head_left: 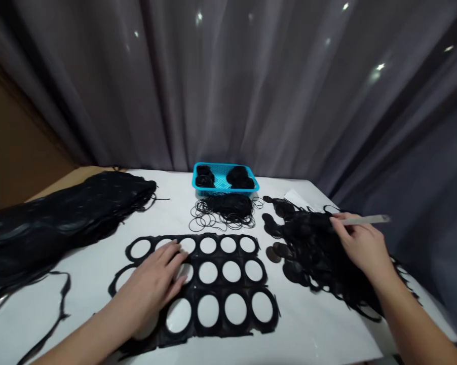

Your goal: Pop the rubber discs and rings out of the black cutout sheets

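A black rubber sheet (221, 285) with rows of round holes lies flat on the white table. My left hand (156, 276) rests on its left part, palm down, with the fingers a little apart and gripping nothing. In my right hand (361, 243) is a thin pale stick-like tool (365, 220), pointing to the right; its exact kind cannot be made out. That hand is over the right part of a heap of black rubber scraps (319, 248). Loose black discs (273, 253) lie along the heap's left side.
Behind the sheet sits a tangle of thin black rings (228, 208). A blue basket (226, 191) farther back holds bundles of black rings. Stacked black sheets (61, 213) lie at the left, near a loose black strip (63, 299). A grey curtain (213, 91) hangs behind the table.
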Tool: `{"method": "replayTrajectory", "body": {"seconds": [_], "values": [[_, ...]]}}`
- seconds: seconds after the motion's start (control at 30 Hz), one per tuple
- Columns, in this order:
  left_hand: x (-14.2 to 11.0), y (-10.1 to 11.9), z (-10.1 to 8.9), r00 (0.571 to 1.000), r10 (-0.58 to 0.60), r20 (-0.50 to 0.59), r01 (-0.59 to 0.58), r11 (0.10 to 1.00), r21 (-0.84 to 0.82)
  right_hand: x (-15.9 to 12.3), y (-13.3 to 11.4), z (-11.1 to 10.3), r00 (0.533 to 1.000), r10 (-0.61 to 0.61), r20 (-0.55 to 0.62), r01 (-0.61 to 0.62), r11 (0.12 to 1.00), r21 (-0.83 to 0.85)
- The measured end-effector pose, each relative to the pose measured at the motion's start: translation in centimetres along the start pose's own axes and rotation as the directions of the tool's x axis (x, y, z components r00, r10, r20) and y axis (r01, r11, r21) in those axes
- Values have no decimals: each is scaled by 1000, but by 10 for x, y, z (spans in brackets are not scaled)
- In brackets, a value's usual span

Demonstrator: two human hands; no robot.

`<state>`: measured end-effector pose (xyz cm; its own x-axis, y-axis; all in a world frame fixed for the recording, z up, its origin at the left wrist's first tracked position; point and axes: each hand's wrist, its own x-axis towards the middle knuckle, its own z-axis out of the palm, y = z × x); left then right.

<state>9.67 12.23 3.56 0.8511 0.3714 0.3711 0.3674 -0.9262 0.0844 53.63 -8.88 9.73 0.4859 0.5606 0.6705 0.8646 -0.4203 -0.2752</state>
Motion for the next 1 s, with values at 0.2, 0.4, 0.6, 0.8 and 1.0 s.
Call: {"method": "replayTrajectory", "body": {"seconds": [0.2, 0.4, 0.6, 0.8, 1.0], "values": [[70, 67, 30, 962, 223, 159, -188, 960, -208, -25, -56, 14, 966, 139, 218, -227, 860, 457], [73, 88, 54, 961, 236, 142, -202, 954, -223, -49, -109, 73, 697, -114, 708, -582, 487, 651], [68, 92, 60, 959, 246, 142, -217, 957, -194, -54, -104, 88, 702, -176, 690, -451, 640, 622], [70, 93, 61, 955, 253, 154, -221, 955, -196, -53, -105, 86, 688, -211, 694, -428, 654, 623], [70, 92, 60, 952, 262, 160, -227, 952, -205, -52, -105, 85, 690, -235, 684, -378, 689, 618]]}}
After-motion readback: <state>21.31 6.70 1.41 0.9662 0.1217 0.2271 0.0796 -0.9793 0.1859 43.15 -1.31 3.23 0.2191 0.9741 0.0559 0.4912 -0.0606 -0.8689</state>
